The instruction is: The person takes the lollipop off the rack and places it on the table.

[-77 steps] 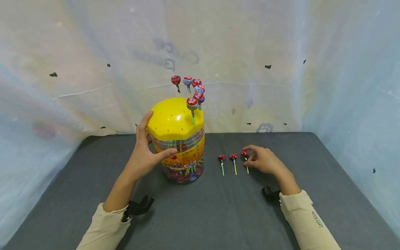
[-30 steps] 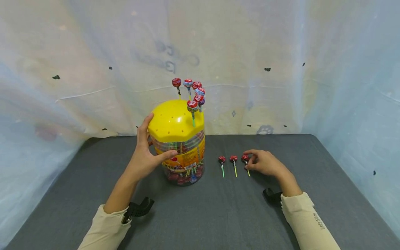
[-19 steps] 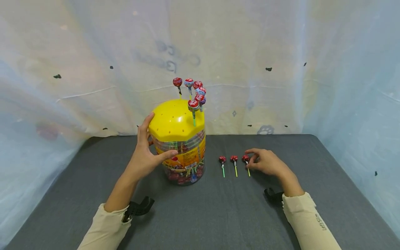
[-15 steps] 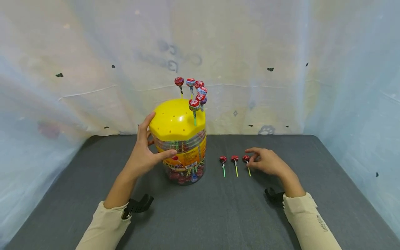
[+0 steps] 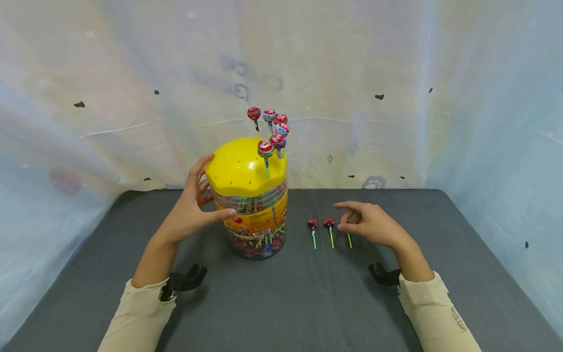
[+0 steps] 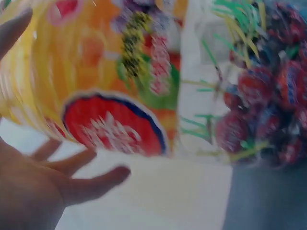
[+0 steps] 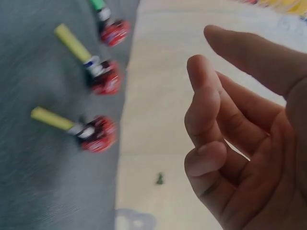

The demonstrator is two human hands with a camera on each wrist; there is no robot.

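A clear plastic jar with a yellow lid [image 5: 246,168] stands on the table, lollipops inside and several upright lollipops [image 5: 265,149] stuck in the lid's holes. My left hand [image 5: 186,210] is at the jar's left side, thumb in front. The left wrist view shows its fingers spread loosely beside the jar's orange label [image 6: 96,57]. Three lollipops lie in a row right of the jar, the left one green-sticked [image 5: 313,232] and the middle one yellow-sticked [image 5: 331,232]. My right hand [image 5: 369,222] hovers over the third lollipop [image 7: 98,134], its fingers bent but holding nothing.
A dark grey cloth-covered table [image 5: 299,303] carries everything. Behind and at both sides hangs a pale patterned sheet [image 5: 334,73]. Black wrist mounts [image 5: 186,278] stick out near both cuffs.
My right hand has lifted off the third lollipop and shifted left, its finger and thumb spreading. My left hand has moved left and loosened; the jar has turned slightly, its front toward the left.
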